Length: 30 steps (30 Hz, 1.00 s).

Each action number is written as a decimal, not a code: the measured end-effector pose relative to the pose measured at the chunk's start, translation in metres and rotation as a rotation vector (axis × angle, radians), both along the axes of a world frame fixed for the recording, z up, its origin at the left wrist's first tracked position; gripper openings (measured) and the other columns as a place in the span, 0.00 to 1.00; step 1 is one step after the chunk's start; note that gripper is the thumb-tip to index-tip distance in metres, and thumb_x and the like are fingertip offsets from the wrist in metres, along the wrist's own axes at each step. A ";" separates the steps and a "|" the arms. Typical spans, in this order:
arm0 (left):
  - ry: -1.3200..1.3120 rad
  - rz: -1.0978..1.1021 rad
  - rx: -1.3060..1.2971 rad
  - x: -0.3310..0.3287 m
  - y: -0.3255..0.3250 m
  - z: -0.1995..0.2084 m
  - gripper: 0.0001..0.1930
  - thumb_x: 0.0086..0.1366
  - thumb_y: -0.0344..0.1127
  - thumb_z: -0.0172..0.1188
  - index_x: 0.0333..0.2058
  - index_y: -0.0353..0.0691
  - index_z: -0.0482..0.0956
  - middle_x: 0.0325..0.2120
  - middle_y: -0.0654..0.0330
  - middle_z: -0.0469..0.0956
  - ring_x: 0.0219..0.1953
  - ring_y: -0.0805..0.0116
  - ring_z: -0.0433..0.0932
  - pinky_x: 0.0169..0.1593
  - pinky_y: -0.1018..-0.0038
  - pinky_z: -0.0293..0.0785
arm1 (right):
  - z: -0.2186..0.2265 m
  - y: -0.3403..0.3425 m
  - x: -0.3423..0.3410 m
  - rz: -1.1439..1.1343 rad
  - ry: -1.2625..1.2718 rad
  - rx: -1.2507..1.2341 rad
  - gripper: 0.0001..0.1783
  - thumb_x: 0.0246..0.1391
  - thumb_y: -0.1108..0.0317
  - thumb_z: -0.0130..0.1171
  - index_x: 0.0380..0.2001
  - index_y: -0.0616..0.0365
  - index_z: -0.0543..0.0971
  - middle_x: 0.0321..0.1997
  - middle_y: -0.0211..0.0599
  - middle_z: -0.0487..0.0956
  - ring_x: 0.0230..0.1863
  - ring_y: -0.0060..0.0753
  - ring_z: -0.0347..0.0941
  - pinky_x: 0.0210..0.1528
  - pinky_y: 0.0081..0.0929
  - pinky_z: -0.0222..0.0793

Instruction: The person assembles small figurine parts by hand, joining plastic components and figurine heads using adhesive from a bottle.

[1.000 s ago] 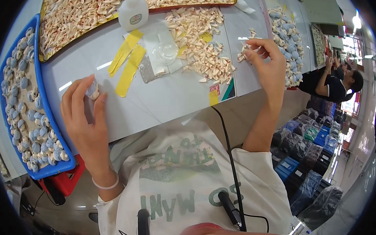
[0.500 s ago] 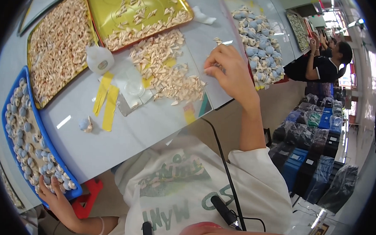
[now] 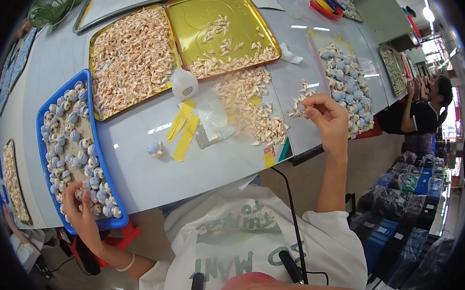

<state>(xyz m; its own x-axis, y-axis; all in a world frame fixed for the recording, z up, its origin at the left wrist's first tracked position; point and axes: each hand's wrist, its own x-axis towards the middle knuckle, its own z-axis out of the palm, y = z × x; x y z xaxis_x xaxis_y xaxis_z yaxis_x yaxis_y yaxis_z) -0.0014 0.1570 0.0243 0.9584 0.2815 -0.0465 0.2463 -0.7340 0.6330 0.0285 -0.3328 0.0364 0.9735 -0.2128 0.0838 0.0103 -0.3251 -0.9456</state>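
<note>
My left hand (image 3: pixel 83 209) reaches into a blue plastic tray (image 3: pixel 124 221) at the left, its thumb and index finger apart among round blue-and-cream pieces (image 3: pixel 75 136). Whether a fingertip touches one is hard to see. My right hand (image 3: pixel 331 122) is closed in a pinch, thumb against index finger, beside a small heap of pale pointed pieces (image 3: pixel 298 104). What the pinch holds is too small to make out. One blue-and-cream piece (image 3: pixel 154 149) lies alone on the table (image 3: pixel 137 177). A larger heap of pale pointed pieces (image 3: pixel 255 107) spreads left of my right hand.
A tray full of pale pieces (image 3: pixel 135 58) and a gold tray (image 3: pixel 196 27) stand at the back. A white rounded container (image 3: pixel 185 84) and yellow tape strips (image 3: pixel 187 138) lie mid-table. More blue-and-cream pieces (image 3: pixel 347 82) fill a tray at right. Another person (image 3: pixel 426 109) works beyond.
The whole view has shifted, so the table sits farther right. My right hand's fingers have moved from a curled grasp to a pinch by the small heap. My left hand stays at the blue tray's near end.
</note>
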 end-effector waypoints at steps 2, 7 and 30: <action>-0.117 0.032 -0.088 -0.003 0.000 -0.005 0.11 0.60 0.32 0.52 0.40 0.35 0.70 0.36 0.63 0.69 0.39 0.72 0.69 0.42 0.79 0.64 | 0.001 -0.001 -0.001 0.009 -0.007 0.061 0.08 0.45 0.82 0.52 0.31 0.66 0.76 0.29 0.32 0.74 0.30 0.20 0.68 0.33 0.15 0.64; -0.295 0.162 -0.229 -0.007 -0.007 -0.005 0.10 0.61 0.31 0.52 0.39 0.33 0.70 0.37 0.60 0.71 0.38 0.73 0.69 0.44 0.79 0.64 | -0.007 -0.002 0.000 0.077 -0.170 0.112 0.07 0.45 0.83 0.53 0.30 0.68 0.77 0.31 0.35 0.75 0.30 0.24 0.70 0.35 0.18 0.66; -0.106 -0.324 -1.525 0.006 -0.175 -0.037 0.16 0.51 0.31 0.63 0.37 0.33 0.70 0.39 0.50 0.71 0.38 0.65 0.74 0.36 0.79 0.73 | 0.008 0.087 0.049 0.358 -0.085 -0.054 0.05 0.40 0.83 0.58 0.25 0.68 0.75 0.25 0.34 0.76 0.28 0.20 0.72 0.33 0.14 0.67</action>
<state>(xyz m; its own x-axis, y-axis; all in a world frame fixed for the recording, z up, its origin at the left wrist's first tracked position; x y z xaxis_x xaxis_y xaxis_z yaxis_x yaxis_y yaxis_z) 0.0046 -0.0177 -0.0128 0.9838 -0.1785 -0.0155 0.1183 0.5822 0.8044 0.0770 -0.2455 0.0447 0.9744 0.1474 0.1697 0.2107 -0.3364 -0.9179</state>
